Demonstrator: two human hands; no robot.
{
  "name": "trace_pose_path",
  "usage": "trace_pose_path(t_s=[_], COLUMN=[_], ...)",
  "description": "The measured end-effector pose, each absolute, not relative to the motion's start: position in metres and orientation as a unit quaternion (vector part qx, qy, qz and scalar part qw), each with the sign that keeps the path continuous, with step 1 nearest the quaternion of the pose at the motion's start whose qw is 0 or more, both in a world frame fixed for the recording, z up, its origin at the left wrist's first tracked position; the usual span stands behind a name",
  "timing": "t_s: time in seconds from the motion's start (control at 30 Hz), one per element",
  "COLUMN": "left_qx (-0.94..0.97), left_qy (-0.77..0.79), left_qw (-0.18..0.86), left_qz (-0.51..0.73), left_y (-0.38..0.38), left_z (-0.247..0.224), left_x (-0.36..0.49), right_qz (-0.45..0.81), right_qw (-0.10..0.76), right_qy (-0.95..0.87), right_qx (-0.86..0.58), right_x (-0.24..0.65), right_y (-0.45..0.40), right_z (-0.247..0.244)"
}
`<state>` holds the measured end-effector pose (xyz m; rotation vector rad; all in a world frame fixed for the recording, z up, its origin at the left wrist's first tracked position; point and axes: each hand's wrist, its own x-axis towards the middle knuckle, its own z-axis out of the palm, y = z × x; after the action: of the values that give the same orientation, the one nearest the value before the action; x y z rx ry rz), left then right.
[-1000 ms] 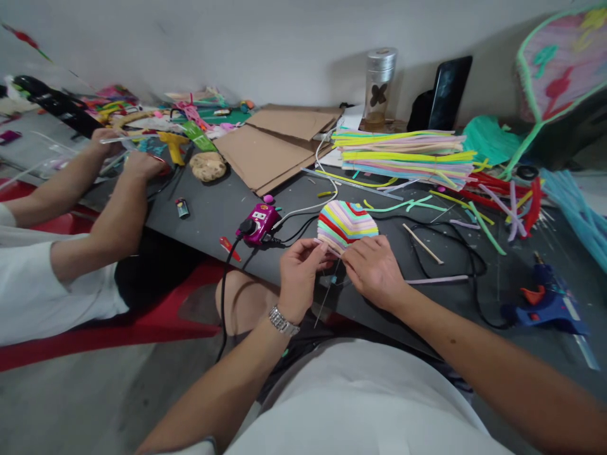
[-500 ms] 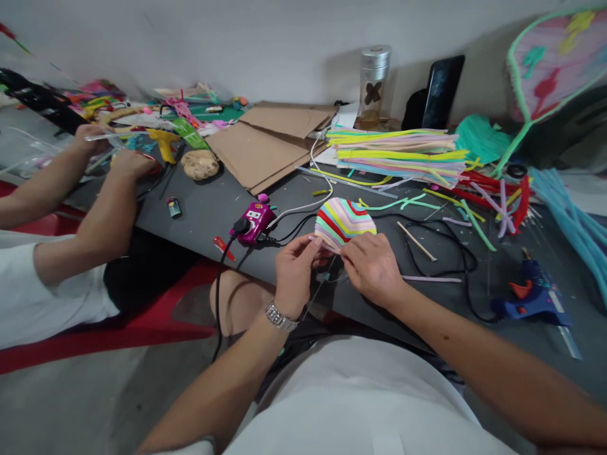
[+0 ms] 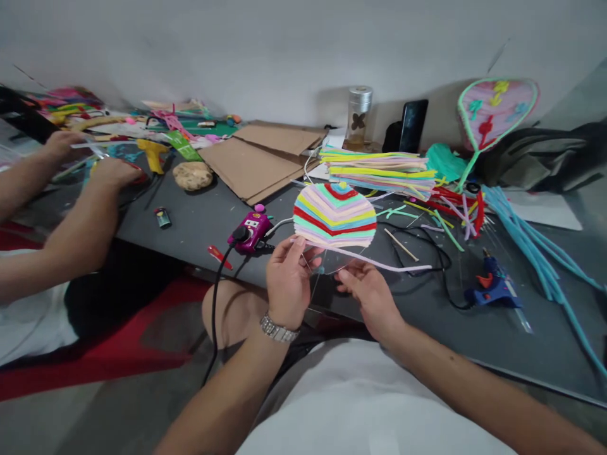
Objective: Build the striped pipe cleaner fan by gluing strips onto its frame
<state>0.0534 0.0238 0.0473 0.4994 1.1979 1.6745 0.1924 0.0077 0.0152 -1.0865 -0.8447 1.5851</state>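
Observation:
A round hand fan (image 3: 334, 215), its clear face covered in chevron rows of coloured pipe cleaners, is held up over the table's front edge. My left hand (image 3: 289, 275) pinches its lower left rim, thumb in front. At the lower right, my right hand (image 3: 370, 291) has its fingers curled, thumb and fingertips at the clear rim. A pale lilac pipe cleaner (image 3: 379, 262) runs from near my left thumb along the lowest row, its loose end sticking out to the right. Below the rows, the fan's bottom part is bare and see-through.
Behind the fan lie a pipe cleaner bundle (image 3: 379, 170) and cardboard sheets (image 3: 265, 155). A blue glue gun (image 3: 497, 291) rests at right, its cord beside a wooden stick (image 3: 401, 245). A purple power socket (image 3: 251, 230) sits at left. A co-worker's hands (image 3: 116, 174) work further left.
The fan has come up closer and turned its face to me. My right hand has moved down from the lilac strip to the lower rim, and the strip's end now hangs free. The view has shifted.

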Motion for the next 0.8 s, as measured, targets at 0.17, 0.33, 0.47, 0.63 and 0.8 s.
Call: trace_pose_path(t_s=[0.17, 0.33, 0.47, 0.63, 0.8], left_qx=[0.198, 0.21, 0.2, 0.198, 0.202], left_qy=[0.471, 0.466, 0.459, 0.478, 0.487], left_qw=[0.521, 0.514, 0.516, 0.508, 0.487], left_qz=[0.684, 0.689, 0.695, 0.689, 0.696], left_y=[0.013, 0.006, 0.006, 0.009, 0.01], left_z=[0.053, 0.047, 0.042, 0.038, 0.037], left_x=[0.063, 0.072, 0.073, 0.073, 0.072], right_qz=[0.653, 0.626, 0.645, 0.653, 0.661], right_qw=[0.584, 0.61, 0.58, 0.565, 0.562], right_qy=[-0.323, -0.29, -0.323, -0.342, -0.359], right_qx=[-0.359, -0.39, -0.379, -0.371, -0.344], right_x=[0.177, 0.176, 0.182, 0.186, 0.186], right_y=[0.022, 0.026, 0.025, 0.027, 0.03], right_z=[0.027, 0.025, 0.019, 0.014, 0.012])
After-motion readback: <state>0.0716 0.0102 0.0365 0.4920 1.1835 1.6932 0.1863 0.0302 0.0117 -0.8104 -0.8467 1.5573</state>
